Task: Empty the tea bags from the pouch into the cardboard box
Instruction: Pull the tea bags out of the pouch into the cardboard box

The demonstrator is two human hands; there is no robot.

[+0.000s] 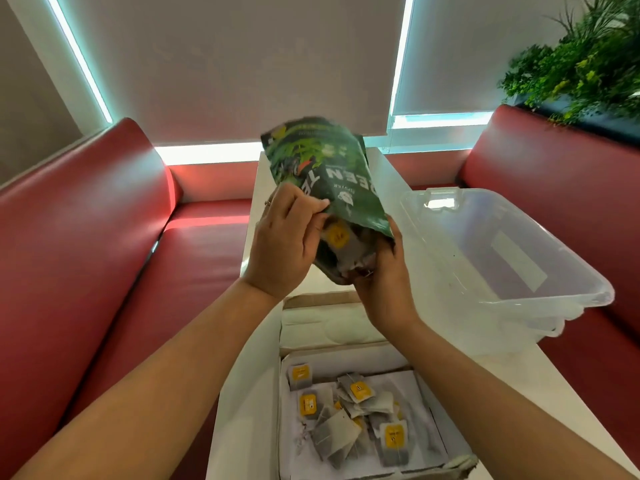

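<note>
Tipping the pouch (322, 168) is the step in hand: it is held inverted in the air at 12 o'clock of the cardboard box (457, 462), mouth toward 5 o'clock, apparently not yet squarely over the open compartment. The left hand (282, 244) pinches one lip of the mouth between thumb and fingers. The right hand (384, 285) curls round the opposite lip from below, touching the clump of bags (346, 247) wedged there. A layer of tea bags (346, 410) lies in the box, so the task appears partly done. Bring the mouth toward 6 o'clock until it hangs over the box. Pull the lips apart to widen the opening, then shake gently; the clump looks likely to release all at once. Keep clear of the plastic tub (519, 271) at 2 o'clock, beside the box on the bench (242, 410).
</note>
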